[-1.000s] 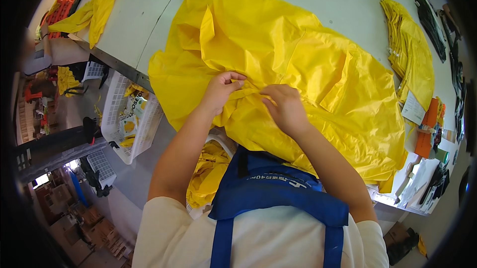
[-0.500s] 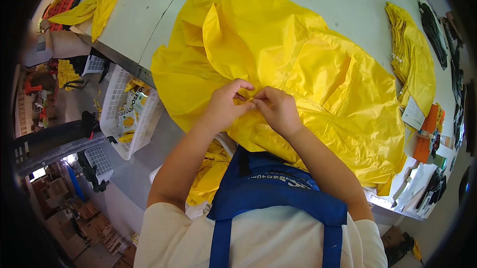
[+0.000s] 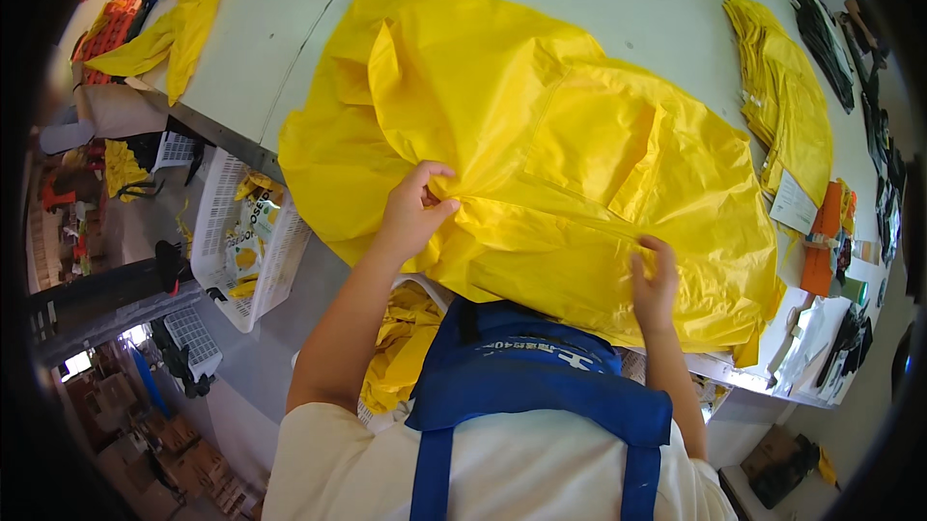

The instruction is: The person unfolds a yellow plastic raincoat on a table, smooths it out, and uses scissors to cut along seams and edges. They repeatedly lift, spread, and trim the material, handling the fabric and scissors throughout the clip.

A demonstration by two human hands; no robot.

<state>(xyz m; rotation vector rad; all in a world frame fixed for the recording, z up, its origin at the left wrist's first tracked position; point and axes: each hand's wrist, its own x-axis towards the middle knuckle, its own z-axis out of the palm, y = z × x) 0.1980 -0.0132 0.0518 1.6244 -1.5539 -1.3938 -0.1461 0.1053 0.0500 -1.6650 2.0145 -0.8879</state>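
Note:
A large yellow garment of shiny, coated-looking fabric (image 3: 579, 125) lies spread and wrinkled over the table, with a long seam across it and a raised fold at its left. My left hand (image 3: 415, 212) pinches the fabric near the left end of that seam, thumb and forefinger together. Farther right, my right hand (image 3: 657, 284) is over the garment's near part, close to the seam, its fingers apart and nothing visible in them. Whether its fingertips touch the cloth I cannot tell.
The pale table (image 3: 290, 14) has a stack of folded yellow pieces (image 3: 787, 86) at its right, beside an orange box (image 3: 822, 241). A white crate (image 3: 214, 231) with packages stands left. Yellow cloth (image 3: 401, 337) fills a container below the near edge. More yellow cloth (image 3: 198, 24) lies far left.
My right hand has left the spot beside my left hand and moved right along the seam, its fingers opening. My left hand keeps its pinch on the fabric.

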